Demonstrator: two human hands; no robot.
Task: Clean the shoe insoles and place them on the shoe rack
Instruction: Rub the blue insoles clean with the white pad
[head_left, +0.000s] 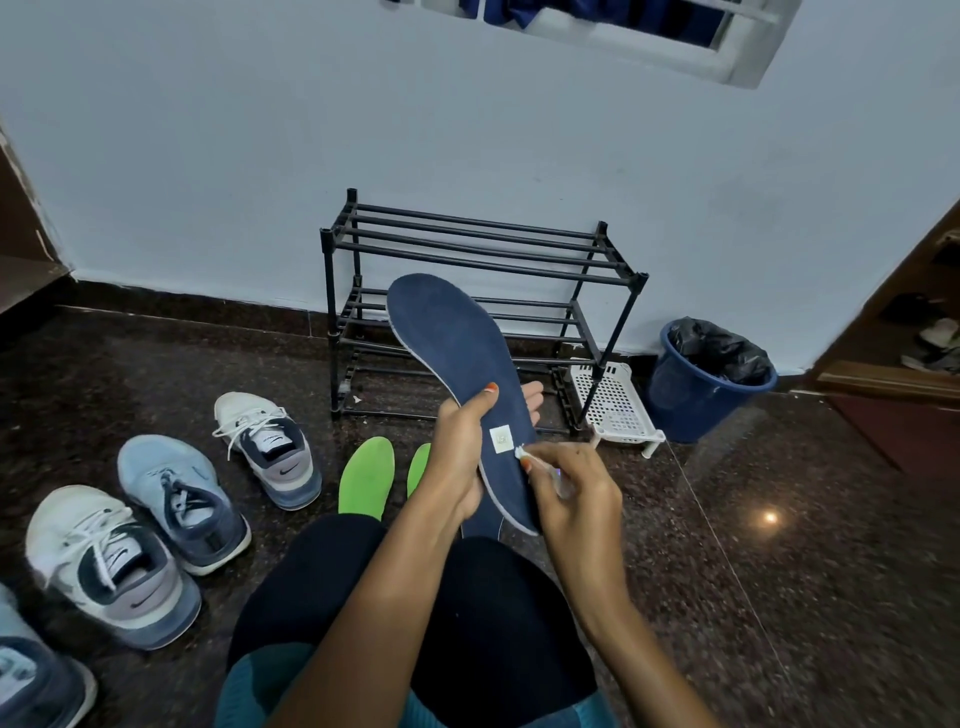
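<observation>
Navy insole (457, 353) is up in the air at centre, tilted, toe towards 12 o'clock, heel down towards your lap; your left hand (457, 457) is clenched round its lower half, thumb on the top face, fingertips showing behind the far edge; your right hand (571, 499) pinches a small white-tipped tool (522, 453), tip touching the insole just beside the pale label (501, 439); what kind of tool it is you cannot tell from here.

Black shoe rack (478, 244) stands at 12 o'clock against the wall; the raised insole hides the middle of its lower tiers.

Two green insoles (366, 480) lie on the dark floor (779, 519) at 8 o'clock, just beside your left wrist; that hand covers most of the nearer one.

A dark blue piece (480, 525) shows under your hands, mostly hidden.

Four shoes at 8 to 9 o'clock: white shoe (265, 452) nearest the rack, light blue shoe (182, 504), second white shoe (109, 566), another cut by the frame corner (31, 675).

White perforated basket (615, 405) at 2 o'clock, touching the rack's right leg; blue bin (696, 395) with black liner just beyond it.
</observation>
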